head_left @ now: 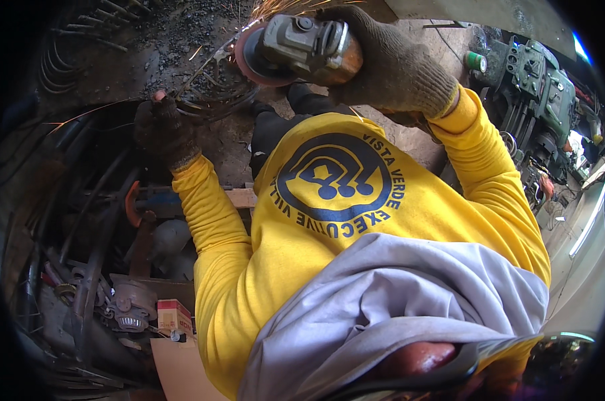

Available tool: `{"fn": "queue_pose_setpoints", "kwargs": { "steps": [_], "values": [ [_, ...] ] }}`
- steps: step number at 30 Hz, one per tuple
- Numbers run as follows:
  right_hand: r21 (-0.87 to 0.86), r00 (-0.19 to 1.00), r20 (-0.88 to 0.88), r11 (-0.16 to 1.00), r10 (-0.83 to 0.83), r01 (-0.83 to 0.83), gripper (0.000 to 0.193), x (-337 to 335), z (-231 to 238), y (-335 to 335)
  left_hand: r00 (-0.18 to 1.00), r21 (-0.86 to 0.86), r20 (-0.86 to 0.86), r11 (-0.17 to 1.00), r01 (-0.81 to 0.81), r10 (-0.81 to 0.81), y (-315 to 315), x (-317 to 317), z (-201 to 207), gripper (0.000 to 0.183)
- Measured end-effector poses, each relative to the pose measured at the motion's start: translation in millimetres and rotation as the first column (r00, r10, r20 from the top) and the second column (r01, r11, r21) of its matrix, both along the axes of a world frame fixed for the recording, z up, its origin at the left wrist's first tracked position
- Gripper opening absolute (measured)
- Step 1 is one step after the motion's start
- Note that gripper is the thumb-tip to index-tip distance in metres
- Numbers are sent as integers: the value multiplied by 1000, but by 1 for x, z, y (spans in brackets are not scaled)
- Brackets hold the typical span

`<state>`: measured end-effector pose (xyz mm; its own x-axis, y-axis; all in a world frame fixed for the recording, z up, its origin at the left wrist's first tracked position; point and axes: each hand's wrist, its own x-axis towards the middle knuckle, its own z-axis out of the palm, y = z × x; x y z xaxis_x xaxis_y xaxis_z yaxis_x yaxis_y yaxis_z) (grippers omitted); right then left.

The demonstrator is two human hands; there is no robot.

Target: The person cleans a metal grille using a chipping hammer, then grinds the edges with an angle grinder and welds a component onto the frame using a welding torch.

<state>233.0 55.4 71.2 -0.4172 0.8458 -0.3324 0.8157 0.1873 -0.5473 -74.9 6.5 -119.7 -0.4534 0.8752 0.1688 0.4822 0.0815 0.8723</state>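
Note:
An angle grinder (309, 48) is in my gloved right hand (399, 67), whose fingers wrap round its body. Its reddish disc (251, 59) meets the end of a thin metal piece (221, 55), and orange sparks (282, 8) spray from there toward the top. Lower and to the left, my gloved left hand (165, 130) is closed, with one bare fingertip poking from the glove. Thin curved metal rods (225, 107) run out from this hand toward the disc; the glove hides the exact grip.
Dark gritty ground (162, 57) with bent rods (58, 70) lies at the upper left. Metal bars, an orange-handled tool (132, 204) and a red box (174, 315) crowd the left. Greenish machinery (539, 83) and a green can (476, 61) stand at the right.

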Motion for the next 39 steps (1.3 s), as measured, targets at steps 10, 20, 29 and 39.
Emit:
{"fn": "queue_pose_setpoints", "kwargs": {
  "steps": [10, 20, 29, 39],
  "values": [
    [-240, 980, 194, 967, -33, 80, 78, -19, 34, 26, 1000, -56, 21, 998, -21, 22, 3, 13, 21, 46],
    [-37, 998, -56, 999, 17, -19, 82, 3, 1, -4, 987, 53, -160, 999, 2, 6, -5, -1, -1, 43],
    [-238, 973, -167, 964, -160, 117, 96, 8, -12, -16, 975, 233, -209, 972, -24, 74, -2, 2, -10, 48],
    [-208, 942, -277, 969, -192, 136, 97, 7, -23, -19, 650, 388, -753, 866, 314, 102, 1, -18, -31, 36]
  ]
}}
